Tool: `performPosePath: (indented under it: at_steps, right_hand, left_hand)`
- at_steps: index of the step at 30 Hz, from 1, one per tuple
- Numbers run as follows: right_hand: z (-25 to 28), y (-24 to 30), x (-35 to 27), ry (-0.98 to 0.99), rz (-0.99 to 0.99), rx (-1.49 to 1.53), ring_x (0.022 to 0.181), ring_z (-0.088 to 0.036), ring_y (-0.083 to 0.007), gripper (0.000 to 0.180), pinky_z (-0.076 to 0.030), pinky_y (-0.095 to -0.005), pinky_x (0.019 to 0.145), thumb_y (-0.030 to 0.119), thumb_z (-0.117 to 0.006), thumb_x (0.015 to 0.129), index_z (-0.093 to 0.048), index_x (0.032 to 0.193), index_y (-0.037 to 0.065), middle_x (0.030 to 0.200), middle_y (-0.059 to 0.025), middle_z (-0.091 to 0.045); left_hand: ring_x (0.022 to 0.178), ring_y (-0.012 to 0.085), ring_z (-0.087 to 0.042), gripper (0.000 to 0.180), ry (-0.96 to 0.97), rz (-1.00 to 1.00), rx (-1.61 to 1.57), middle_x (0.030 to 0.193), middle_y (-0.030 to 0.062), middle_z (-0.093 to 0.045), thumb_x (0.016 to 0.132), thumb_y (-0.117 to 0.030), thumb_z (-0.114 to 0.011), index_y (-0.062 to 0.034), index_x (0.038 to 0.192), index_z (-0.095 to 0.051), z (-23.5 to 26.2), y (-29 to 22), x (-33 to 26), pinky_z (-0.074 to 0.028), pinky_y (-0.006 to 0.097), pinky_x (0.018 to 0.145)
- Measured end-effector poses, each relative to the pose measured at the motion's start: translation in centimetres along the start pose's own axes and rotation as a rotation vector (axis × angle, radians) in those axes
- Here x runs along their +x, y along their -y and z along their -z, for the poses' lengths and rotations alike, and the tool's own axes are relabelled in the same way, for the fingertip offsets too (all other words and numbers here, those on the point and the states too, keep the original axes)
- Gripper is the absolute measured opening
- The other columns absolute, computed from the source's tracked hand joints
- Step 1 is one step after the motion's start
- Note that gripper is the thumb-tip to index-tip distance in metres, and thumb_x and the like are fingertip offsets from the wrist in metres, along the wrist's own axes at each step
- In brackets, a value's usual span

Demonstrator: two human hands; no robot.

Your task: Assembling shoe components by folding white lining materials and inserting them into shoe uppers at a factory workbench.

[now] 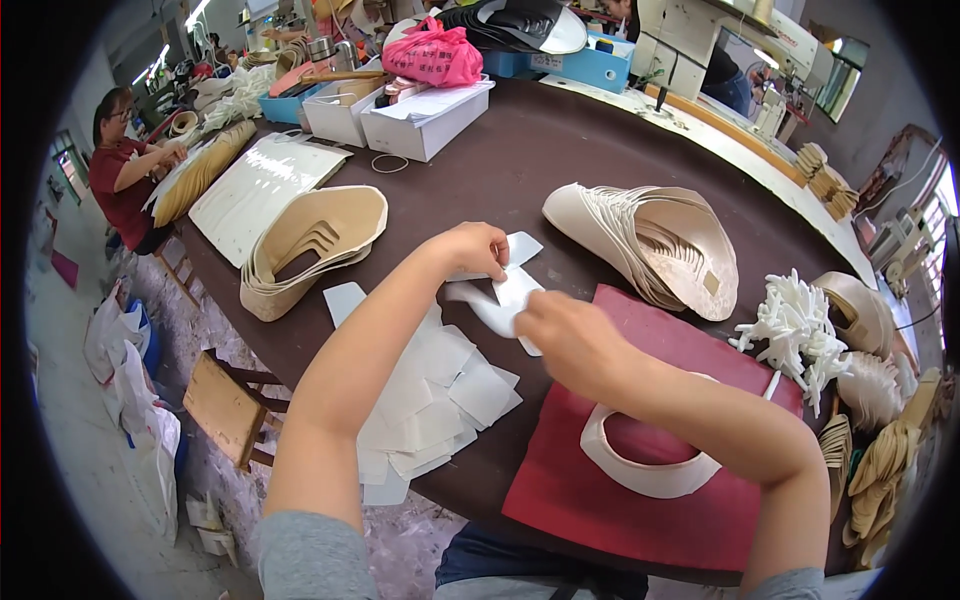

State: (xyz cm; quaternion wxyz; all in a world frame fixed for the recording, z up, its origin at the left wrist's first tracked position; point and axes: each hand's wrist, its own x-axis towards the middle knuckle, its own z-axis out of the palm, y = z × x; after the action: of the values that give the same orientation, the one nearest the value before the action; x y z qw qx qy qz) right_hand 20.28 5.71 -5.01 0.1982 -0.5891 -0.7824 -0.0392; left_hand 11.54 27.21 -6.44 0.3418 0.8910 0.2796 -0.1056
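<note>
Right grip (570, 335): pinching white piece (488, 312), extending leftward | left grip (478, 250): closure unclear, over white sheets (516, 290)

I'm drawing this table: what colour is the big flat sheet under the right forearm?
The flat sheet is dark red, clearest in the head view.

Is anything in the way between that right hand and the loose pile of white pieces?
Nothing visible blocks it: between the right hand and the pile of white pieces, brown tabletop shows. The left forearm only crosses the pile's left side.
</note>
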Motion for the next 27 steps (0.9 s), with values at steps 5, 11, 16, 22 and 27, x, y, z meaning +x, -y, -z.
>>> performPosePath:
  at_steps: [5, 11, 16, 22, 27]
  right_hand:
    - [10.4, 0.0, -3.6, -0.373, -0.492, 0.456, 0.076, -0.048, -0.0121, 0.031, -0.042, -0.0221, 0.066, -0.011, -0.055, 0.079, -0.064, 0.105, 0.003, 0.097, -0.0046, -0.054]
    - [11.6, 4.1, -11.0, -0.482, -0.661, 0.724, 0.082, -0.049, -0.0118, 0.032, -0.041, -0.0196, 0.070, -0.008, -0.058, 0.080, -0.063, 0.112, -0.001, 0.109, -0.0048, -0.053]
    - [12.4, 8.4, -13.8, -0.417, -0.473, 0.682, 0.088, -0.055, -0.0156, 0.026, -0.044, -0.0220, 0.073, -0.001, -0.063, 0.082, -0.065, 0.108, 0.000, 0.110, -0.0091, -0.057]
    - [13.3, 10.0, -14.4, -0.183, -0.255, 0.409, 0.090, -0.054, -0.0159, 0.024, -0.043, -0.0208, 0.071, -0.005, -0.064, 0.079, -0.064, 0.103, -0.001, 0.117, -0.0106, -0.057]
    - [12.1, 9.6, -16.0, -0.056, -0.589, 0.740, 0.080, -0.056, -0.0153, 0.017, -0.045, -0.0224, 0.068, -0.004, -0.065, 0.079, -0.064, 0.096, -0.002, 0.106, -0.0111, -0.062]
  left_hand:
    - [0.083, 0.0172, -0.057, 0.024, -0.139, -0.052, 0.022, 0.092, 0.0051, -0.062, 0.078, -0.015, -0.066, -0.0055, 0.100, -0.065, -1.4, 2.1, -1.5, -0.047, 0.029, 0.074]
    - [0.091, 0.0154, -0.062, 0.033, 0.106, -0.299, -0.691, 0.108, 0.0136, -0.065, 0.086, -0.021, -0.064, -0.0017, 0.112, -0.064, -4.3, -7.4, -13.1, -0.048, 0.025, 0.080]
    - [0.070, 0.0120, -0.064, 0.027, -0.334, -0.214, -0.834, 0.077, 0.0066, -0.069, 0.087, -0.018, -0.067, 0.0058, 0.099, -0.069, -10.4, -12.3, -20.7, -0.047, 0.019, 0.061]
    - [0.080, 0.0149, -0.066, 0.029, -0.202, -0.300, -0.622, 0.091, 0.0109, -0.070, 0.093, -0.016, -0.059, 0.0070, 0.111, -0.064, -13.7, -13.0, -26.0, -0.050, 0.021, 0.069]
    - [0.093, 0.0183, -0.065, 0.042, -0.098, 0.015, -1.442, 0.111, 0.0164, -0.064, 0.097, -0.018, -0.051, 0.0060, 0.131, -0.047, -16.5, -9.7, -24.8, -0.052, 0.027, 0.083]
